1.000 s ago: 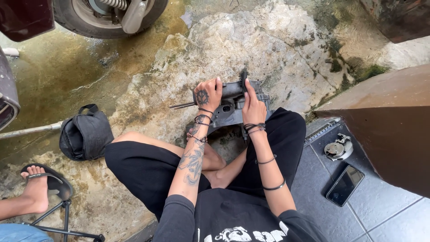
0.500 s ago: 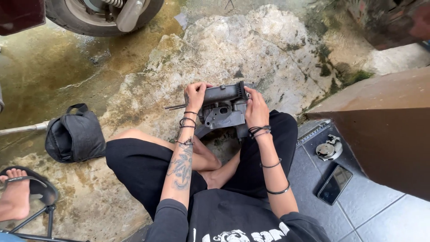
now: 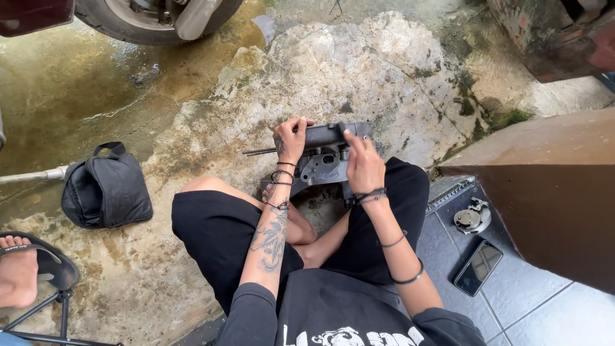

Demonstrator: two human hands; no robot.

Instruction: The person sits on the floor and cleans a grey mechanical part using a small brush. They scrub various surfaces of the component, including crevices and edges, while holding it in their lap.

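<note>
You get soft, even daylight with no hard shadows. The wet ground (image 3: 77, 83) at upper left of the frame shows a dull sheen. Focus is sharp at centre; edges bend slightly from the wide lens.
</note>
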